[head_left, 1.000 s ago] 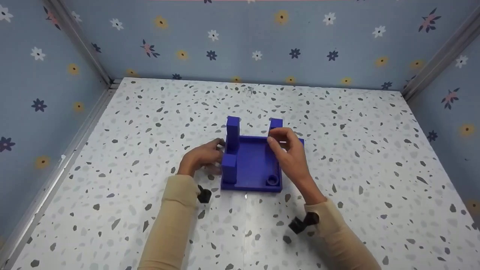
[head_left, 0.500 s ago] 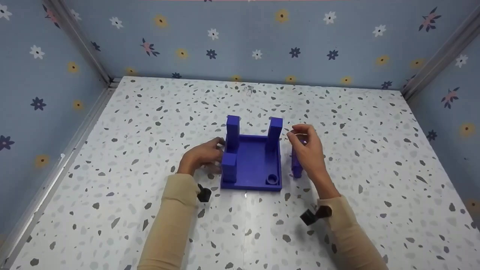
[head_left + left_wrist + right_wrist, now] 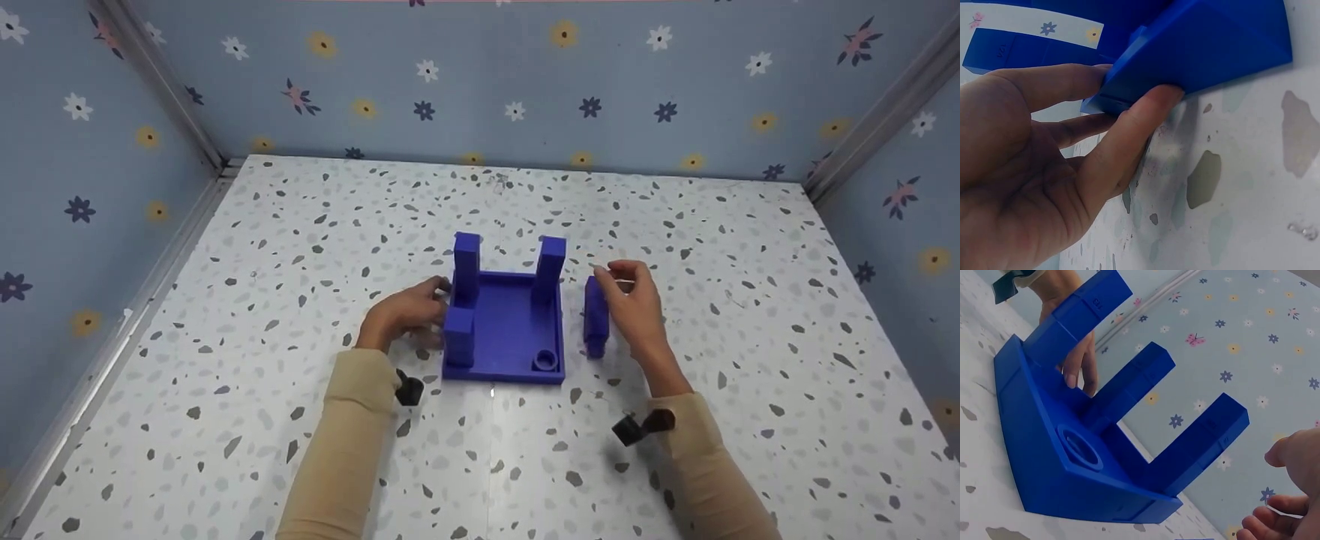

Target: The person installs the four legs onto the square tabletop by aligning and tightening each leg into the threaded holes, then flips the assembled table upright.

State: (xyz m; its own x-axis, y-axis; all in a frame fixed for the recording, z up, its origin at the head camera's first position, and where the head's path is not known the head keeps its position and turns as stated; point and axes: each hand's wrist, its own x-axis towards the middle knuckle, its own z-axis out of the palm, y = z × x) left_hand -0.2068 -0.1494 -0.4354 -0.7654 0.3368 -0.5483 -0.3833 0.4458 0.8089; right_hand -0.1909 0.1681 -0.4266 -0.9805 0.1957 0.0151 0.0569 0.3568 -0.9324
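Tray (image 3: 506, 322), three legs (image 3: 459, 341) up, sat on the table (image 3: 337, 232) in the head view — left hand (image 3: 405, 311) at its left side, right hand (image 3: 637, 307) beside a loose block (image 3: 596, 322). Left wrist: fingers (image 3: 1129, 124) touched the tray, extended. Right wrist: fingers spread loosely — contact with the block couldn't be told.

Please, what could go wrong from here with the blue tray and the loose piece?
The blue tray might turn if pushed: only the left hand holds it, on one side. The right hand might knock the loose piece, which is close by. Reaching over the tray, it might also bump the nearest upright post.
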